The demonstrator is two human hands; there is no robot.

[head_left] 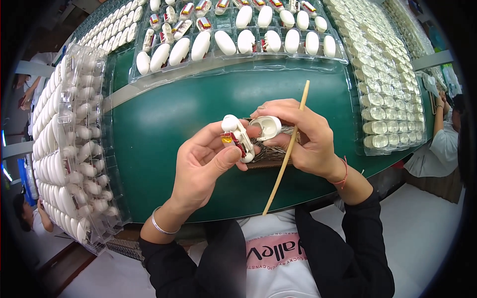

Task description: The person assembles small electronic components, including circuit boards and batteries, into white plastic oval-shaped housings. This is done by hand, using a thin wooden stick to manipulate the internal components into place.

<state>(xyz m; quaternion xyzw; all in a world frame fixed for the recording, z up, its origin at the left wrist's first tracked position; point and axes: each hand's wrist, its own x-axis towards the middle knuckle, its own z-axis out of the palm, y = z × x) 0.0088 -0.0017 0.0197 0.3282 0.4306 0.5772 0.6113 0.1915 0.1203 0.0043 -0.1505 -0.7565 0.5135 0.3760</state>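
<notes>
Your left hand (pixel 196 166) grasps a white plastic oval housing with a red-and-gold part in its open side (pixel 243 135), held up just above the green table (pixel 159 114) — it sits just left of the hollow white plastic oval shell (pixel 270 128) that your right hand (pixel 314 139) grips. That same right hand also holds a long, pale wooden stick (pixel 283 161), slanting down toward you. Beneath your hands lies a brown box (pixel 271 164) of thin strips, and beyond them stands a clear plastic tray (pixel 343 55) of white oval pieces.
</notes>
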